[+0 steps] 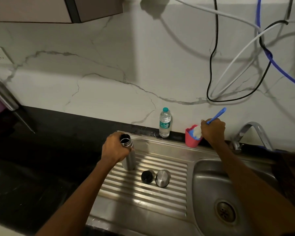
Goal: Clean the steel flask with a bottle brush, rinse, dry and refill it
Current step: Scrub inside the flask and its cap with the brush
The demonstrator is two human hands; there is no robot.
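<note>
The steel flask [129, 155] stands upright and uncapped on the ribbed drainboard [160, 198]. My left hand [115, 149] grips it near the mouth. My right hand [213, 132] holds the blue handle of the bottle brush [217, 115], whose white bristle head sits in a red cup [192, 140] at the back edge of the sink. The flask's black inner stopper [146, 176] and its steel cap [162, 178] lie side by side on the drainboard, just in front of the flask.
A plastic water bottle [164, 122] with a teal cap stands against the marble wall. The sink basin [211, 184] with its drain [226, 211] is at the right, and the tap [252, 132] behind it. Cables hang on the wall. Dark counter [41, 150] lies left.
</note>
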